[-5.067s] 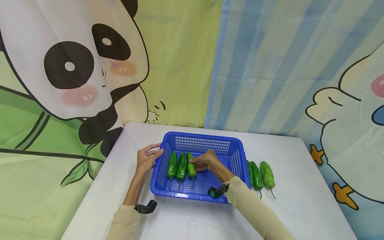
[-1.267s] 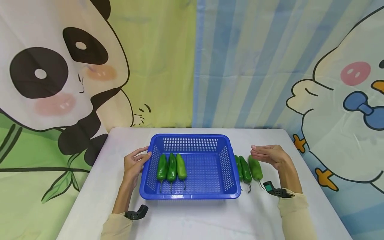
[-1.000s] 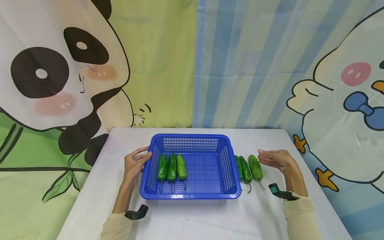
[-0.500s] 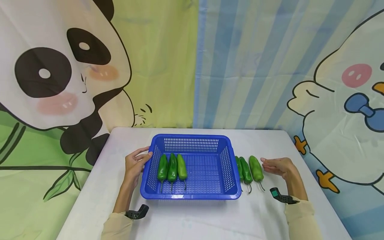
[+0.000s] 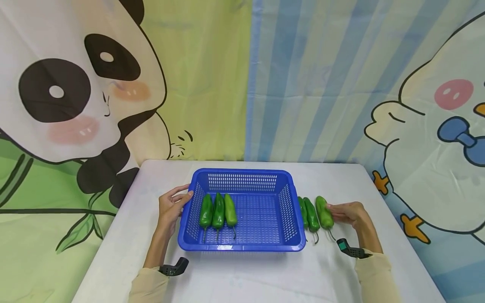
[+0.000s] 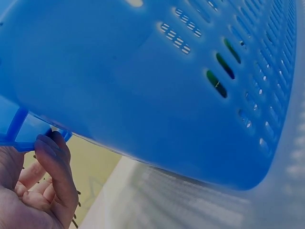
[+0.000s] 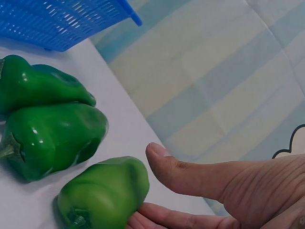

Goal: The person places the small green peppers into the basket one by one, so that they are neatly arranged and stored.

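Right wrist view shows my right fingers (image 7: pixel 167 218) spread against the end pepper (image 7: pixel 102 193) on the surface (image 5: pixel 246 275), left fingers (image 6: pixel 58 169) pinching the basket (image 5: pixel 242 248); pickup seemingly in hand, a pinch needed next.

- Head: above and behind left hand (image 5: pixel 172 208) and right hand (image 5: pixel 349 212), farthest off, facing forward and down
- Left wrist: close beside the grip, facing the blue plastic basket (image 6: pixel 119 95) from outside
- Right wrist: close in, facing the light-green pepper (image 7: pixel 97 191)
- Basket shared by all
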The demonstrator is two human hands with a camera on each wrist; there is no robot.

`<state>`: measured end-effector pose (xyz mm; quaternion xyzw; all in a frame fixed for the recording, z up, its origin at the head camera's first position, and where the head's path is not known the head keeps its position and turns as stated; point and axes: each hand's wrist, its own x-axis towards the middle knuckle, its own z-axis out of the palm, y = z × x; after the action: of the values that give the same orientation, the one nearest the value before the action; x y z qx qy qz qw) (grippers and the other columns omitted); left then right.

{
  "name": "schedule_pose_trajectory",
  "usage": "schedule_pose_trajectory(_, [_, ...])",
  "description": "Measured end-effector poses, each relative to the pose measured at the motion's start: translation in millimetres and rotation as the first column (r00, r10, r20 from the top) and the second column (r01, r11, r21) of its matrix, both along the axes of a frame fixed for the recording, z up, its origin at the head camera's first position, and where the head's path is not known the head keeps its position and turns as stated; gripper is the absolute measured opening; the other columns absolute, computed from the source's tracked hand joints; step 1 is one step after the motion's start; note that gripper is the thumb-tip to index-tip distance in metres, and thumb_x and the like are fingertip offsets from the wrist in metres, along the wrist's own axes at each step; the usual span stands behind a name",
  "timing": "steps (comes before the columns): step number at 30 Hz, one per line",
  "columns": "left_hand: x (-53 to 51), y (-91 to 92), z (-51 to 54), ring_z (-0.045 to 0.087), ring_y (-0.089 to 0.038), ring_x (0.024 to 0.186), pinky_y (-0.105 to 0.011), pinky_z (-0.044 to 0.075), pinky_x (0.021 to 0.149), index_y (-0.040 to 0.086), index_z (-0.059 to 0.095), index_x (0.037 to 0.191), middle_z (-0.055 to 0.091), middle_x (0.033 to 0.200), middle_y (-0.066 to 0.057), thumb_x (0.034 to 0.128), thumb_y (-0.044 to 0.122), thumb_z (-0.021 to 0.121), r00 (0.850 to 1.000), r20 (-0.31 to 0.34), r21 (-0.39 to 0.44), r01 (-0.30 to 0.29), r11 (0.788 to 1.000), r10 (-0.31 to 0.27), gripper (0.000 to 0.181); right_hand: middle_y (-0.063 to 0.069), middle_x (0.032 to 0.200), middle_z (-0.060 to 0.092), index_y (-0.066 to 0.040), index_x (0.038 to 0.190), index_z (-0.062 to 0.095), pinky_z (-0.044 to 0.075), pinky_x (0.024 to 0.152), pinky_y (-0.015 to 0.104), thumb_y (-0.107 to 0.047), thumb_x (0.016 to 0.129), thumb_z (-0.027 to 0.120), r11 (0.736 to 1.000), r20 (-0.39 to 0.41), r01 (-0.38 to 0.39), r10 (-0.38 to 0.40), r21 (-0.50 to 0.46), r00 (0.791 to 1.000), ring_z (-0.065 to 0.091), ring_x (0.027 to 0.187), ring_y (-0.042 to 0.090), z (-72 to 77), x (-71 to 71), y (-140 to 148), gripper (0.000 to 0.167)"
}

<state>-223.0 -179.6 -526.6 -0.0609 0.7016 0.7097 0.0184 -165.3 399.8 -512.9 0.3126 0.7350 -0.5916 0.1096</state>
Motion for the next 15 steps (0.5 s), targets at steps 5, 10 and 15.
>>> schedule_pose_trajectory(5, [-0.4, 0.0, -0.1, 0.079, -0.009, 0.070, -0.023, 0.063, 0.057, 0.003, 0.067, 0.144, 0.082, 0.086, 0.008, 0.1015, 0.025, 0.081, 1.000, -0.007, 0.001, 0.005, 1.000, -0.005, 0.050, 0.001, 0.079, 0.081, 0.014, 0.115, 0.077, 0.068, 0.076, 0.032, -0.018, 0.094, 0.089, 0.999, -0.006, -0.012, 0.012, 0.045, 1.000, 0.078, 0.069, 0.011, -3.3, -0.2, -6, 0.040])
schedule_pose_trajectory(10, [-0.2, 0.0, -0.2, 0.079, -0.009, 0.069, -0.023, 0.063, 0.056, 0.003, 0.068, 0.143, 0.082, 0.085, 0.008, 0.1013, 0.024, 0.081, 1.000, -0.006, 0.002, -0.004, 1.000, 0.004, 0.049, -0.002, 0.081, 0.079, 0.014, 0.118, 0.076, 0.068, 0.078, 0.032, -0.020, 0.093, 0.090, 0.993, -0.015, -0.035, 0.037, 0.109, 0.999, 0.074, 0.071, 0.009, -4.2, -1.2, -13, 0.045])
schedule_pose_trajectory(15, [-0.1, 0.4, -0.4, 0.078, -0.008, 0.067, -0.022, 0.062, 0.055, 0.002, 0.068, 0.143, 0.081, 0.084, 0.008, 0.1009, 0.023, 0.082, 1.000, -0.011, 0.018, -0.004, 1.000, 0.005, 0.049, 0.004, 0.086, 0.077, 0.016, 0.123, 0.071, 0.066, 0.073, 0.029, -0.020, 0.090, 0.092, 0.982, 0.008, -0.029, 0.028, 0.186, 1.000, 0.071, 0.070, 0.008, -7.9, -2.7, -20, 0.053])
